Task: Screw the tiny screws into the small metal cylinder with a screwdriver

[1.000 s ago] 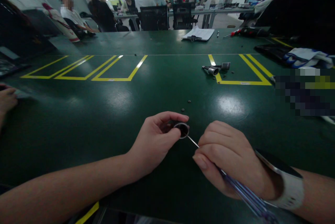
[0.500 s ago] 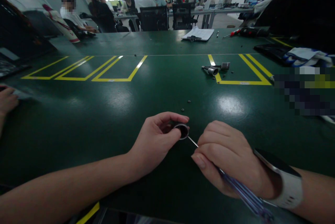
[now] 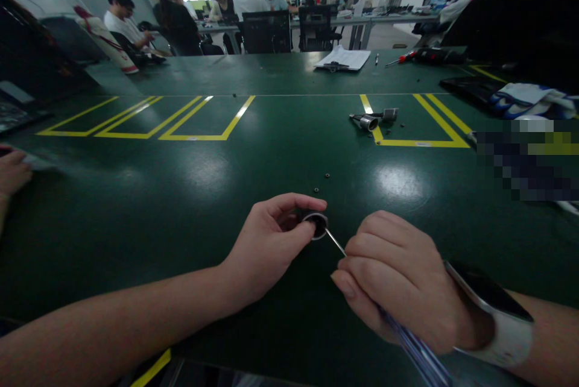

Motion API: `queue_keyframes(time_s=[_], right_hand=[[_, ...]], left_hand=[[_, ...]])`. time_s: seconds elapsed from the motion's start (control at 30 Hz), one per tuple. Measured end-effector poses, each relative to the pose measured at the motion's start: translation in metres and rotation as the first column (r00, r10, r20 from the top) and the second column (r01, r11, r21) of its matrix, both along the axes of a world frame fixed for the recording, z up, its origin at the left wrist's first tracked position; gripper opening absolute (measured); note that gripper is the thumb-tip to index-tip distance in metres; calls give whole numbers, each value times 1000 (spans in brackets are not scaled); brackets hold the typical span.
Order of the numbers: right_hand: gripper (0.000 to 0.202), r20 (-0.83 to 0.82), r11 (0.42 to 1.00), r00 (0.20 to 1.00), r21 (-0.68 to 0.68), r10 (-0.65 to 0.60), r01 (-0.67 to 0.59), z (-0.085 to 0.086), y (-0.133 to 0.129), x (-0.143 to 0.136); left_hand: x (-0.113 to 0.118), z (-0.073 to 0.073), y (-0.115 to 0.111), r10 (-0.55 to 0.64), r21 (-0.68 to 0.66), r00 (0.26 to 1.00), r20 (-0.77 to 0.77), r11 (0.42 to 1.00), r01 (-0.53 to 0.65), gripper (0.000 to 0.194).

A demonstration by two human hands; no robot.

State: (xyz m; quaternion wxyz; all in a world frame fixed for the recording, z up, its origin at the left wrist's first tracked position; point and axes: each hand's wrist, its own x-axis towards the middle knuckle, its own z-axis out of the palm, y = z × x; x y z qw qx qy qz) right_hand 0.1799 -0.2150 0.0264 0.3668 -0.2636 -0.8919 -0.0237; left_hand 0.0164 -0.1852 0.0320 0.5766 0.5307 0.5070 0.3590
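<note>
the round, cup-shaped metal part (image 3: 321, 228) sits just above the tabletop (image 3: 136, 218) from where i watch, near the middle of my view, its open mouth turned toward me and to the right. my left hand (image 3: 271, 239) grips it, thumb across the near rim and index finger stretched over the top. my right hand (image 3: 391, 275) is closed around a slim tool (image 3: 336, 243), whose thin metal shaft reaches the mouth of the part; how far it goes in, i can't tell. the tool's bluish handle runs out below my palm, and a smartwatch (image 3: 491, 292) is on that wrist.

just beyond my left fingers lie two tiny nut-like rings (image 3: 327, 176). farther out, to the right, two similar metal pieces (image 3: 370, 123) rest near each other by the yellow tape (image 3: 423, 143). past them i see a clipboard with papers (image 3: 346, 58) and a pen (image 3: 377, 59). at the far left edge, another person's hand (image 3: 13, 173) shows partly, well apart from mine.
</note>
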Motion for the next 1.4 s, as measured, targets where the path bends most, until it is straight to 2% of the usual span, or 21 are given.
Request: queue_keyframes(time_s=[0.2,0.4,0.6,1.13,1.4], right_hand=[[35,40,996,999,87,-5,1,-2,0,-1],[36,52,996,999,88,-11,6,-3,2,-2],[36,31,997,999,69,35,-37,1,-1,-2],[35,39,997,999,77,-3,0,-1,-1,-3],[34,40,996,999,81,18,-22,-1,-2,-3]], left_hand=[[0,-1,0,3,3,1000,0,1000,-3,20],[0,-2,-1,-13,-8,999,30,1000,14,20],[1,-2,-1,-8,-18,1000,18,1000,8,21],[0,-4,-1,-25,-13,999,33,1000,25,22],[0,-4,1,-22,-2,1000,19,1000,22,20]])
